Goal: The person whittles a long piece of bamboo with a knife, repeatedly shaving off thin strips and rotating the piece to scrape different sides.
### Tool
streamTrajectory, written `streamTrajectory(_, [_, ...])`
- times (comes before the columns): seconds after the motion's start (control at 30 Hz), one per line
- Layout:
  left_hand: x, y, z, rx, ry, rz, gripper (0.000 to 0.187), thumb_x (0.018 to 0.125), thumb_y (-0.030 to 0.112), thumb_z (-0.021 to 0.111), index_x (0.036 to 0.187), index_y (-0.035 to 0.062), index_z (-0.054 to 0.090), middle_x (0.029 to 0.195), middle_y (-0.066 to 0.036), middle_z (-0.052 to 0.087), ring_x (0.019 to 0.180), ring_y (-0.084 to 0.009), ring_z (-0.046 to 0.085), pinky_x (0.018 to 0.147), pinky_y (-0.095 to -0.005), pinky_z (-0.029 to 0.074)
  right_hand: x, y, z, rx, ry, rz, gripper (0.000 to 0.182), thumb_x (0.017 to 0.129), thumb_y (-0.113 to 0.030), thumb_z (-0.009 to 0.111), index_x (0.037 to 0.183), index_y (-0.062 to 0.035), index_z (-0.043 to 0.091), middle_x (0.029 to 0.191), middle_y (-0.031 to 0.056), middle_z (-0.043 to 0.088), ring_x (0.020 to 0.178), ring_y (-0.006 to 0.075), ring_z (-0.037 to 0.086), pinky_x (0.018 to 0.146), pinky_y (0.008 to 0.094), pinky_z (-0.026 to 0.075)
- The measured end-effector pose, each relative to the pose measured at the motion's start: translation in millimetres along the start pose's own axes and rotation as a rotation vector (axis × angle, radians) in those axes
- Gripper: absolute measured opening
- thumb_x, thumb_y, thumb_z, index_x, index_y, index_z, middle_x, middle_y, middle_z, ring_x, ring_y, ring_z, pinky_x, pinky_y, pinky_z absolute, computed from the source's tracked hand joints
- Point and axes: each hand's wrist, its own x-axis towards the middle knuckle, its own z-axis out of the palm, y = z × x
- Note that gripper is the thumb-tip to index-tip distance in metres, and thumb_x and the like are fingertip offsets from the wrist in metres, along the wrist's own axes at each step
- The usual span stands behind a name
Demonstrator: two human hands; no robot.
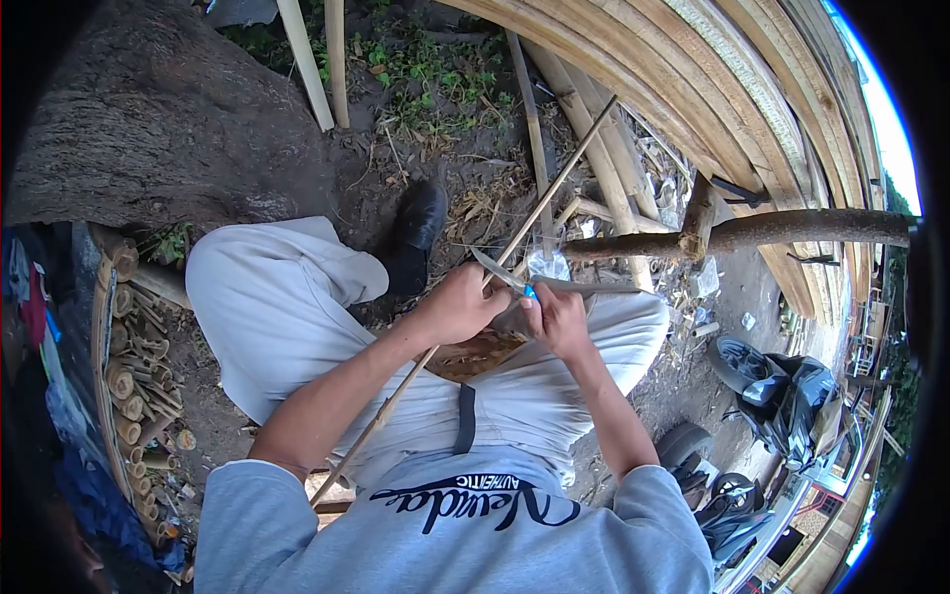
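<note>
A long thin bamboo strip (554, 188) slants across my lap, its far end up among the poles and its near end down beside my waist. My left hand (461, 305) is closed around its middle. In my right hand (557, 321) is a knife (498, 269), gripped by its blue handle. The blade points up and to the left, overlapping the strip just past my left fingers. Both hands are close together above my lap, between my spread knees in pale trousers (277, 287).
A thick tree trunk (168, 119) lies at upper left. Cut bamboo pieces (124, 381) are stacked at the left. Long wooden slats (693, 79) lean at upper right, above a horizontal branch (792, 230). Motorbikes (782, 386) stand at the right. Shavings and litter cover the ground.
</note>
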Motion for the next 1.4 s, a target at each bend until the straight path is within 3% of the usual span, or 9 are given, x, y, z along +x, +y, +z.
streamTrajectory(0.13, [-5,19,-5,-0.04,-0.139,0.022,0.022,0.093,0.017,0.063,0.107,-0.0004,0.064,0.082,-0.01,0.064,0.075,-0.0192,0.059,0.072,-0.0371,0.048,8,29,-4,-0.031,0.021,-0.188,0.037,0.092,-0.035,0.067,0.073,-0.0069,0.053,0.059,0.0116,0.055,0.054,0.0324,0.06,0.05,0.0419,0.046])
streamTrajectory(0.4, [1,16,-13,-0.012,-0.168,-0.003,0.031,0.097,0.028,0.064,0.104,-0.0015,0.059,0.075,-0.002,0.055,0.07,-0.0125,0.052,0.067,-0.033,0.046,36,56,9,-0.151,0.131,-0.343,0.046,0.091,-0.047,0.065,0.073,-0.0082,0.049,0.06,0.01,0.054,0.053,0.0313,0.058,0.052,0.041,0.046])
streamTrajectory(0.47, [-2,16,-16,0.015,-0.182,-0.102,0.032,0.097,0.03,0.064,0.102,-0.0012,0.059,0.072,0.0,0.053,0.067,-0.0113,0.051,0.063,-0.0322,0.046,36,83,17,-0.222,0.187,-0.024,0.041,0.098,-0.04,0.059,0.076,-0.006,0.052,0.064,0.015,0.06,0.059,0.0356,0.063,0.054,0.0466,0.05])
streamTrajectory(0.53, [-9,16,-15,-0.018,-0.148,-0.213,0.033,0.096,0.032,0.066,0.099,0.0,0.06,0.069,0.001,0.051,0.06,-0.0085,0.048,0.053,-0.0299,0.043,56,114,4,-0.435,0.193,0.625,0.05,0.104,-0.045,0.044,0.083,-0.0032,0.061,0.071,0.0253,0.066,0.07,0.0435,0.068,0.059,0.0516,0.054])
streamTrajectory(0.67, [-5,27,-13,-0.133,-0.226,-0.42,0.033,0.096,0.033,0.066,0.1,0.0,0.06,0.069,0.002,0.05,0.054,-0.007,0.046,0.045,-0.0272,0.038,42,146,-12,-0.233,0.432,0.776,0.057,0.107,-0.041,0.034,0.086,0.0031,0.063,0.078,0.0299,0.066,0.08,0.0477,0.066,0.07,0.0562,0.051])
streamTrajectory(0.8, [3,29,-9,-0.214,-0.223,-0.468,0.03,0.096,0.029,0.067,0.103,0.0009,0.061,0.065,0.004,0.048,0.048,-0.0045,0.042,0.04,-0.0243,0.034,34,51,-18,0.105,0.334,0.578,0.054,0.108,-0.036,0.036,0.078,0.0049,0.056,0.059,0.0246,0.053,0.056,0.0442,0.054,0.056,0.0496,0.04])
streamTrajectory(0.93, [2,28,-14,-0.222,-0.236,-0.455,0.025,0.095,0.027,0.067,0.103,0.0029,0.062,0.064,0.004,0.048,0.048,-0.0048,0.043,0.041,-0.0252,0.035,7,-5,0,0.101,0.123,0.231,0.036,0.103,-0.027,0.052,0.077,-0.0008,0.055,0.059,0.0199,0.056,0.055,0.0414,0.058,0.053,0.0486,0.044])
streamTrajectory(1.23, [-9,20,-5,-0.092,-0.29,-0.236,0.024,0.092,0.021,0.067,0.104,0.0013,0.06,0.071,0.0,0.056,0.057,-0.0066,0.051,0.052,-0.0272,0.043,3,6,-10,-0.026,0.037,-0.099,0.033,0.096,-0.031,0.064,0.076,-0.0061,0.054,0.054,0.0143,0.055,0.05,0.0368,0.058,0.048,0.0447,0.046])
streamTrajectory(1.4, [-11,3,5,0.018,-0.18,-0.161,0.022,0.091,0.019,0.066,0.1,-0.0006,0.059,0.075,-0.002,0.06,0.063,-0.009,0.055,0.057,-0.0286,0.045,37,77,-17,-0.449,0.085,0.464,0.046,0.102,-0.043,0.05,0.078,-0.0041,0.059,0.067,0.0206,0.066,0.063,0.0415,0.066,0.056,0.0506,0.052])
